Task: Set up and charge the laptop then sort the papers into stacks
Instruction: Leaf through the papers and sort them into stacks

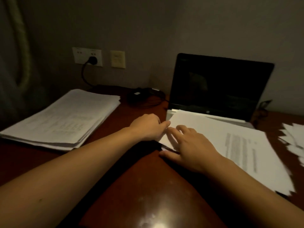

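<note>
Many papers (230, 129) lie across the laptop (222, 83) under the right hand (194, 148).

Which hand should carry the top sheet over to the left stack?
Left, likely. The left hand is at the corner of the middle pile, nearer the left stack; the right hand lies flat on that pile.

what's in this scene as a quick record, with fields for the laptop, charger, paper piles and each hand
laptop: open, screen dark, at back of desk
plug: in wall socket, cable drops to desk
left stack: fairly neat, left side
middle pile: overlaps laptop's base
right pile: loose sheets at right edge
left hand: curled at middle pile's left corner, grip unclear
right hand: fingers flat on middle pile
</note>
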The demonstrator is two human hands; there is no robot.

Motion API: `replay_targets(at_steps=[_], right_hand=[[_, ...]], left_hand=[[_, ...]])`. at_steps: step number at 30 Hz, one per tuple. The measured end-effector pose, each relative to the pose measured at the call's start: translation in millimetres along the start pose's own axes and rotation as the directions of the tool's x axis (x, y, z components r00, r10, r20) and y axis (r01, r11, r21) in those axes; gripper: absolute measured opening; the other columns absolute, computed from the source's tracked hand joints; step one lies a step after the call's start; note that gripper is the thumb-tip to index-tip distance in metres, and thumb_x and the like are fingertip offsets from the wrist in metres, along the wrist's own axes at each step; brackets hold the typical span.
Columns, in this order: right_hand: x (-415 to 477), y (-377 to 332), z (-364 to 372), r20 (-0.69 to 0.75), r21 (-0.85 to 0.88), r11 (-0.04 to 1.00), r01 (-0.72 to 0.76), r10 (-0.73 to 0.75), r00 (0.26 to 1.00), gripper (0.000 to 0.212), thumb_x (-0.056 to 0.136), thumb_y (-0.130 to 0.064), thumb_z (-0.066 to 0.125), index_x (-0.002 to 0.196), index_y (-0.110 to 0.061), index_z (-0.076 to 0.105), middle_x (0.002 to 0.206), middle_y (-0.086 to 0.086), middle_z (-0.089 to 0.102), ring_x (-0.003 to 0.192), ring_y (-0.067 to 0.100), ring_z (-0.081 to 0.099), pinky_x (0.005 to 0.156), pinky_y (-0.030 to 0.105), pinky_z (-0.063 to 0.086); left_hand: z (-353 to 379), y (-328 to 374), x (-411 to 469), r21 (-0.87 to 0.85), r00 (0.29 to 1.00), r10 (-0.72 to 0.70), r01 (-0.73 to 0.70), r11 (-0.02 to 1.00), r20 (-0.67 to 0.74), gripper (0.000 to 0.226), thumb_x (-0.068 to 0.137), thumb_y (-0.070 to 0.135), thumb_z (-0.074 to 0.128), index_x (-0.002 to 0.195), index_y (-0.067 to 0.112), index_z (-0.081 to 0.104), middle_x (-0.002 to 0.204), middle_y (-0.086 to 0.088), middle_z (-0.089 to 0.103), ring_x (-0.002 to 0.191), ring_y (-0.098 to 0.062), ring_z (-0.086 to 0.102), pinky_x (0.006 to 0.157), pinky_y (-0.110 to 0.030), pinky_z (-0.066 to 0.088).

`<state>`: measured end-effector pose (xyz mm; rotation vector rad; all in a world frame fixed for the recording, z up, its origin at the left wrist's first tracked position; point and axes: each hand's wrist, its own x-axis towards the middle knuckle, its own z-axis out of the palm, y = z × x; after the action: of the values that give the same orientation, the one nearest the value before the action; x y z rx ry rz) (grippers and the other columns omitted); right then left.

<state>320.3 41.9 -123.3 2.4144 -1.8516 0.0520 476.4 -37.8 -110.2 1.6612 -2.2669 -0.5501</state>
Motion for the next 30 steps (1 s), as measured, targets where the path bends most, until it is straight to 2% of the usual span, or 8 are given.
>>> replay_targets(at_steps=[3,6,10,17,21,24,27,30], right_hand=[[-11,21,-3,0.030,0.034,0.996,0.077,-0.078,0.996,0.082,0.083,-0.082,0.036,0.149,-0.035,0.021,0.149,0.000,0.039,0.130,0.022,0.042,0.105,0.037,0.042],[-15,42,-7,0.054,0.130,0.985,0.112,-0.119,0.991,0.084,0.081,-0.082,0.038,0.151,-0.039,0.021,0.154,-0.006,0.034,0.135,0.016,0.037,0.110,0.034,0.038],[-16,60,-4,0.012,0.290,0.947,0.138,-0.148,0.989,0.078,0.083,-0.078,0.045,0.149,-0.041,0.028,0.151,-0.015,0.037,0.133,0.008,0.039,0.108,0.027,0.037],[-21,61,-4,-0.034,0.246,0.957,0.152,-0.148,0.988,0.082,0.080,-0.081,0.045,0.149,-0.043,0.025,0.154,-0.018,0.031,0.137,0.007,0.034,0.111,0.027,0.034],[-23,51,-3,-0.108,0.215,0.959,0.185,-0.165,0.980,0.078,0.084,-0.076,0.046,0.151,-0.042,0.023,0.154,-0.017,0.032,0.138,0.006,0.033,0.113,0.027,0.030],[-24,45,-3,-0.186,0.241,0.955,0.174,-0.130,0.974,0.068,0.091,-0.066,0.047,0.151,-0.038,0.028,0.152,-0.015,0.037,0.134,0.007,0.039,0.108,0.024,0.034],[-24,43,-2,-0.236,0.252,0.957,0.144,-0.083,0.968,0.059,0.095,-0.054,0.048,0.150,-0.035,0.033,0.148,-0.011,0.045,0.128,0.011,0.047,0.100,0.025,0.041],[-26,45,-5,-0.281,0.252,0.961,0.109,-0.035,0.959,0.057,0.096,-0.048,0.051,0.149,-0.032,0.037,0.145,-0.008,0.050,0.125,0.014,0.051,0.097,0.024,0.040]], left_hand=[[6,18,7,0.039,0.999,-0.048,0.047,0.998,0.024,0.056,0.094,0.069,0.046,0.081,0.018,0.064,0.078,0.000,0.059,0.071,-0.021,0.059,0.058,-0.033,0.040],[3,21,11,0.075,0.997,-0.077,0.075,0.994,0.021,0.063,0.089,0.077,0.047,0.090,0.017,0.067,0.081,0.002,0.061,0.075,-0.022,0.062,0.059,-0.032,0.040],[17,15,2,0.114,0.998,-0.051,0.053,0.992,-0.021,0.061,0.083,0.082,0.048,0.090,0.022,0.057,0.085,0.000,0.064,0.076,-0.020,0.061,0.062,-0.034,0.042],[19,5,-1,0.015,0.997,-0.050,0.051,0.999,-0.064,0.039,0.095,0.059,0.056,0.081,0.024,0.064,0.077,0.003,0.065,0.072,-0.016,0.062,0.058,-0.032,0.043],[14,0,-3,-0.279,0.997,-0.044,0.025,0.960,-0.062,0.042,0.098,0.048,0.059,0.080,0.011,0.070,0.077,-0.009,0.067,0.070,-0.024,0.064,0.058,-0.031,0.043],[11,3,-6,-0.605,0.997,-0.075,0.038,0.795,-0.036,0.042,0.098,0.045,0.060,0.090,0.007,0.076,0.090,-0.011,0.076,0.088,-0.027,0.071,0.078,-0.041,0.055],[12,10,-7,-0.784,0.997,-0.068,0.059,0.617,0.021,0.045,0.099,0.040,0.060,0.099,-0.003,0.072,0.090,-0.008,0.071,0.082,-0.027,0.063,0.066,-0.032,0.045],[11,14,-10,-0.823,0.997,-0.058,0.080,0.562,0.058,0.038,0.100,0.038,0.058,0.094,0.005,0.076,0.079,-0.009,0.062,0.068,-0.023,0.051,0.058,-0.026,0.040]])
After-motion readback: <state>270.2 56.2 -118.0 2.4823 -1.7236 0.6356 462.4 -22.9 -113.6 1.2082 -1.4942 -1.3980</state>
